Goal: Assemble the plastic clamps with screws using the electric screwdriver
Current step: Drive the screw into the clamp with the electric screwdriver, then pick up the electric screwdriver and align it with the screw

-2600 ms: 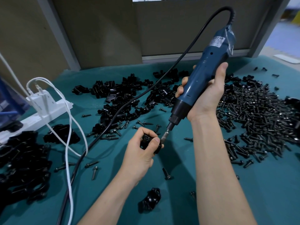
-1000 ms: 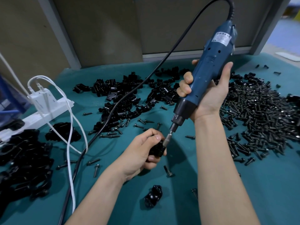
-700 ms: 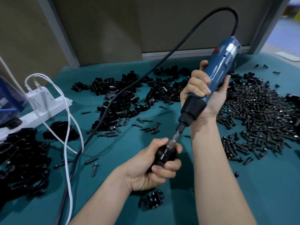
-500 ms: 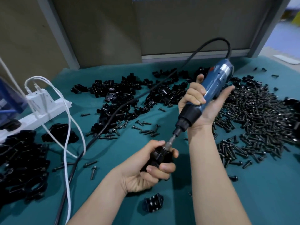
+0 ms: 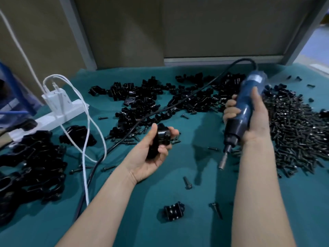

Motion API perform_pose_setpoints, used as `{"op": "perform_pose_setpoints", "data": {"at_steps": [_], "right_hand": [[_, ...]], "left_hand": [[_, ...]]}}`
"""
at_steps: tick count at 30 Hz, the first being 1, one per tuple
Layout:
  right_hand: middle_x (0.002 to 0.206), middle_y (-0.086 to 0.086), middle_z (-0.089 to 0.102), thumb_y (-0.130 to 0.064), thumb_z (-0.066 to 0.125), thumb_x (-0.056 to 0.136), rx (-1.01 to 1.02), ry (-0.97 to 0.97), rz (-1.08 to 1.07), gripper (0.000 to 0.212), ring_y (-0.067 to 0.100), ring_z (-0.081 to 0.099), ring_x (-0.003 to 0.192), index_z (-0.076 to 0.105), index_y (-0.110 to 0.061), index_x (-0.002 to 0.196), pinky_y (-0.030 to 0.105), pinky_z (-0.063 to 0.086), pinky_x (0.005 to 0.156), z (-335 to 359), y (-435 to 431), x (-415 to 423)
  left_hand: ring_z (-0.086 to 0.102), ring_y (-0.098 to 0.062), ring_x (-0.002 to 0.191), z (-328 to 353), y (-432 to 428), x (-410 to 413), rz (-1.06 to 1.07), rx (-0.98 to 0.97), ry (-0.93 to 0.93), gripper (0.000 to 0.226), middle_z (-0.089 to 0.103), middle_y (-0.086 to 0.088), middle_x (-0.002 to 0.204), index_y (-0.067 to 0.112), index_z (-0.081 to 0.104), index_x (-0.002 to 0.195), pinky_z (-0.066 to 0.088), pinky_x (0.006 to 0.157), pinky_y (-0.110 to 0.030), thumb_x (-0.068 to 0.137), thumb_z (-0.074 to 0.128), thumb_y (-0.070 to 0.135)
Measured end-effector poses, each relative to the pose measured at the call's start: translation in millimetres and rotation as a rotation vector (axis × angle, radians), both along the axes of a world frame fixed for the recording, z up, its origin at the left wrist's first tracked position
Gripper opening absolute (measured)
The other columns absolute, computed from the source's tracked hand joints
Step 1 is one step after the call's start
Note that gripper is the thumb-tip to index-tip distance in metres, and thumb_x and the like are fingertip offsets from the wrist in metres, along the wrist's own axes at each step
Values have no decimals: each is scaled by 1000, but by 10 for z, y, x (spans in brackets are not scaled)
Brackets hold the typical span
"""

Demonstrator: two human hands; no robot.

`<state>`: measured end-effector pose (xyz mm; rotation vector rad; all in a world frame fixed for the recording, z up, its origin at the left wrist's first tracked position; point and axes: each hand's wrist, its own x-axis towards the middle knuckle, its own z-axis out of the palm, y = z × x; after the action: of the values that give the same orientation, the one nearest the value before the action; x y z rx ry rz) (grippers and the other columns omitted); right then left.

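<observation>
On a teal-covered bench [image 5: 195,221], the plastic clamp [image 5: 159,141] is held between the curled fingers and thumb of the left hand [image 5: 151,157], while the electric screwdriver [image 5: 243,111], clenched in the right hand [image 5: 254,120], is now lifted well clear of those fingers, suggesting the screw is driven.

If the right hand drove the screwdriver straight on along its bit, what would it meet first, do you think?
Most likely bare teal cloth beneath the screwdriver bit, near a loose screw; depth is unclear.
</observation>
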<state>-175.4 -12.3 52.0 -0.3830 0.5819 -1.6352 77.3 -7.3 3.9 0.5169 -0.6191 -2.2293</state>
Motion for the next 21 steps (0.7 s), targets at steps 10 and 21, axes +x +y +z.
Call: {"op": "perform_pose_setpoints", "data": {"at_steps": [10,21], "right_hand": [[86,6,64,-25,82,75,569,909,-79,47,20,63,69,55,-9,111,28,47,51,-107,-182,201],[77,5,59,-61,70,76,671,1577,32,58,19,57,60,54,-10,95,27,40,47,-93,-130,236]], "left_hand": [[60,-11,69,-3,-43,-36,430,-62,-166,37,72,-16,109,0,66,105,55,61,-21,77,63,23],[61,-9,64,29,-2,-51,508,-67,-197,40,74,-10,103,3,67,107,56,61,-21,74,65,25]]}}
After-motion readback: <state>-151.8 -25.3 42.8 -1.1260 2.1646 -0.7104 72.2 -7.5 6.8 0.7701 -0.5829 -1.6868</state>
